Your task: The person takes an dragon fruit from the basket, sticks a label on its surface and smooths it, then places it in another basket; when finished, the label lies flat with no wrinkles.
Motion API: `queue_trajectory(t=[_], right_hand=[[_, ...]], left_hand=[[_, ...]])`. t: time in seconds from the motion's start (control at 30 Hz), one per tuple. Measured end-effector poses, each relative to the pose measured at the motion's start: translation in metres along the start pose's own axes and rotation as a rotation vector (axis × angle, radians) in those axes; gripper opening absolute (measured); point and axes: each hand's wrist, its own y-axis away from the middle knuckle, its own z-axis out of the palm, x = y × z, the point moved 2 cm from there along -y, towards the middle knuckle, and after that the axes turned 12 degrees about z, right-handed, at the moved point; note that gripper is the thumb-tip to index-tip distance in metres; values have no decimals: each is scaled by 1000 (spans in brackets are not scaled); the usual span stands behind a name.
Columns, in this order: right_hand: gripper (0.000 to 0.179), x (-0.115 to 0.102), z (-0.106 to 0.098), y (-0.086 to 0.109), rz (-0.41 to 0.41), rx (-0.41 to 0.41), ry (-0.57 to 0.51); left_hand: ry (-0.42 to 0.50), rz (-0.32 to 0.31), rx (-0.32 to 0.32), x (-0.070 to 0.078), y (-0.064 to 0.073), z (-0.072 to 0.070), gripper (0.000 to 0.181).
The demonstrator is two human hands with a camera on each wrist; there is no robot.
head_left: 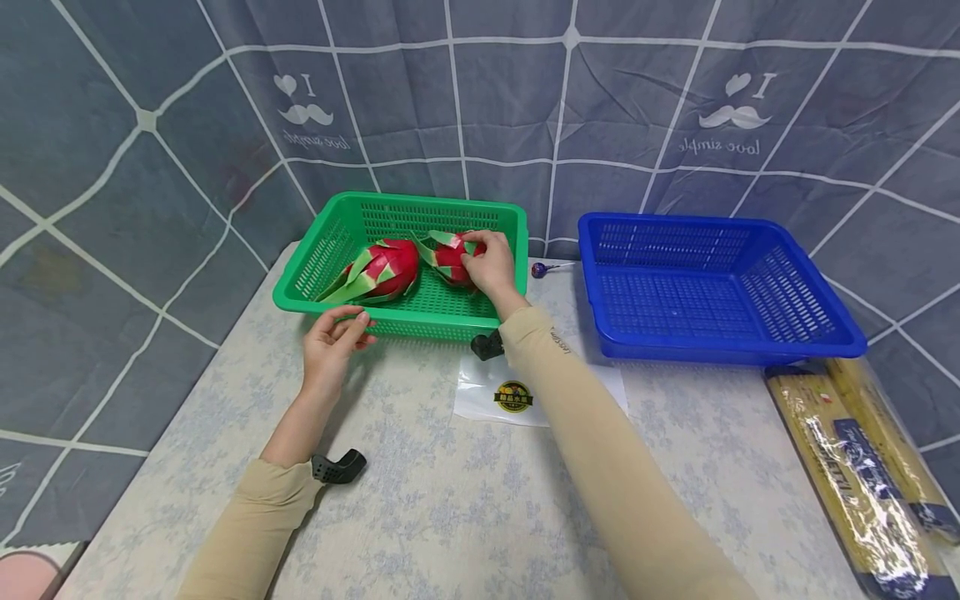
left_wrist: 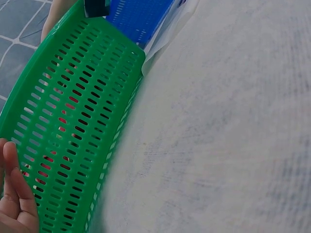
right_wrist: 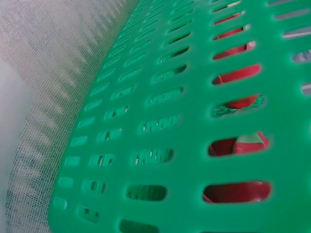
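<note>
A green plastic basket (head_left: 397, 318) with slotted walls stands at the back left of the table. Two red dragon fruits with green scales lie inside it. My right hand (head_left: 491, 265) reaches over the front rim and grips the right-hand dragon fruit (head_left: 447, 258), covering its right side. The other dragon fruit (head_left: 396, 265) lies to the left, its long green tips pointing toward the front left. At the basket's front rim is my left hand (head_left: 330, 343), its fingers loosely bent and holding nothing. Through the slots in the right wrist view, red dragon fruit skin (right_wrist: 237, 191) shows.
To the right stands a blue basket (head_left: 727, 354). A wrapped lollipop (head_left: 540, 269) lies between the baskets. Under my right forearm is a clear bag with a round label (head_left: 513, 397). Packs of pasta (head_left: 840, 467) lie at the right edge. A grey tiled-pattern curtain (head_left: 510, 100) hangs behind.
</note>
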Motion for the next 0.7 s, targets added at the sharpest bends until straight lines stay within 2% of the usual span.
queue_trajectory(t=[0.1, 0.47, 0.7], right_hand=[[23, 0, 0, 1, 3, -1, 32], [17, 0, -2, 4, 53, -13, 31], [17, -2, -2, 7, 52, 26, 55]], left_hand=[[1, 1, -1, 0, 0, 0, 22], [-5, -1, 3, 1, 0, 0, 23], [-6, -12, 2, 1, 0, 0, 18]])
